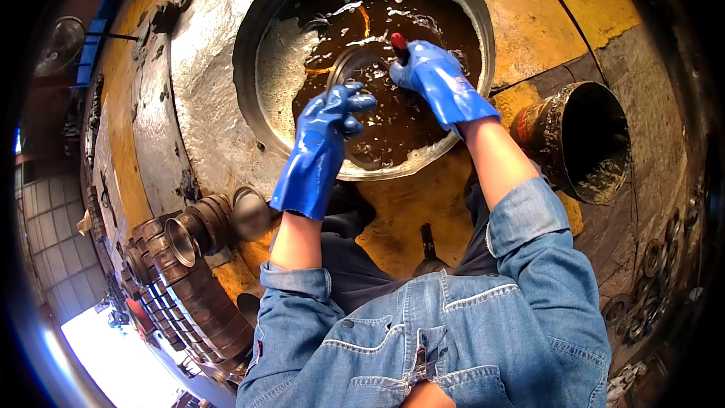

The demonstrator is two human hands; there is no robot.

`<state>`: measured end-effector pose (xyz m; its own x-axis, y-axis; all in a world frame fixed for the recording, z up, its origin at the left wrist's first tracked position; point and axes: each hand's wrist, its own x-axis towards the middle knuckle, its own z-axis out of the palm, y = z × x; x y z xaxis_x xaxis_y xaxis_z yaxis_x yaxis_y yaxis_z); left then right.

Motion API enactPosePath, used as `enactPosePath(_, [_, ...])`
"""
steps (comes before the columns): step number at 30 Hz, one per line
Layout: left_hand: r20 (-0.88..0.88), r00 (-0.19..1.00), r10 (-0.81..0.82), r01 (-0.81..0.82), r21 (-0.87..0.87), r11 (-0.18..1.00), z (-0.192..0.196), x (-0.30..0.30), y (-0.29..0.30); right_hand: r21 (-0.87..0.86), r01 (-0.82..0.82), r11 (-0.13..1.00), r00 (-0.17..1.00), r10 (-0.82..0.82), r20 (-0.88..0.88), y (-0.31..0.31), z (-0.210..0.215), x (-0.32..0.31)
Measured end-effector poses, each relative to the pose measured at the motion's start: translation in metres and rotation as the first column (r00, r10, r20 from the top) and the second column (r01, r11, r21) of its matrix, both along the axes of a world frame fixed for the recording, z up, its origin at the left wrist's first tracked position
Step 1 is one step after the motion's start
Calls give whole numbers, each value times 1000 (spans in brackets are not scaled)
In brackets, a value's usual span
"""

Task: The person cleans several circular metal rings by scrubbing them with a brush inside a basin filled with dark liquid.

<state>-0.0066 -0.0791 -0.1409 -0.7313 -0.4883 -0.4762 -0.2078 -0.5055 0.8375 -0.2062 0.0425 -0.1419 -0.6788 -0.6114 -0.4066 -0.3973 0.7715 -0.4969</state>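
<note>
stacked rings: at 8 o'clock of the basin, rusty-brown metal rings and sleeves in rows, well apart from both hands.
basin: round metal tub at 12 o'clock of the person, full of dark brown oily liquid, pale crust on its left inner wall.
left hand: blue rubber glove, over the basin's lower-left part. Fingers curled loosely at the near edge of the disc, touching or just beside it; can't tell whether it actually grips.
disc: thin round metal plate, mid-basin, tilted and partly under the liquid. It sits between the two hands, at 1 o'clock of the left and 9 o'clock of the right.
handling (judgement): stiff steel, moderate weight, not fragile. Oil film plus wet gloves means slippery. Best hold is the rim, pinched from two opposite sides; the flat faces give no purchase.
right hand: blue glove, closed around a tool with a red tip; the tip points to 11 o'clock, just beside the disc's far edge.
pipe: dirty open-ended cylinder at 3 o'clock of the basin, lying on the yellow floor, untouched.
</note>
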Motion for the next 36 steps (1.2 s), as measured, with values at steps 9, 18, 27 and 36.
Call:
enactPosePath(9, [-182,983,-2,-14,-84,996,62,5,4,-600,-280,750,858,-85,-507,-8,-3,4])
enactPosePath(18, [-353,927,-128,157,55,986,25,7,-21,-191,-71,979,996,79,35,-9,-1,21])
enactPosePath(27, [-339,923,-181,179,-38,983,15,3,-32,-473,145,869,628,288,723,7,1,40])
enactPosePath(36, [-254,957,-141,113,-124,986,25,0,-15,-161,-104,981,985,125,122,0,13,44])
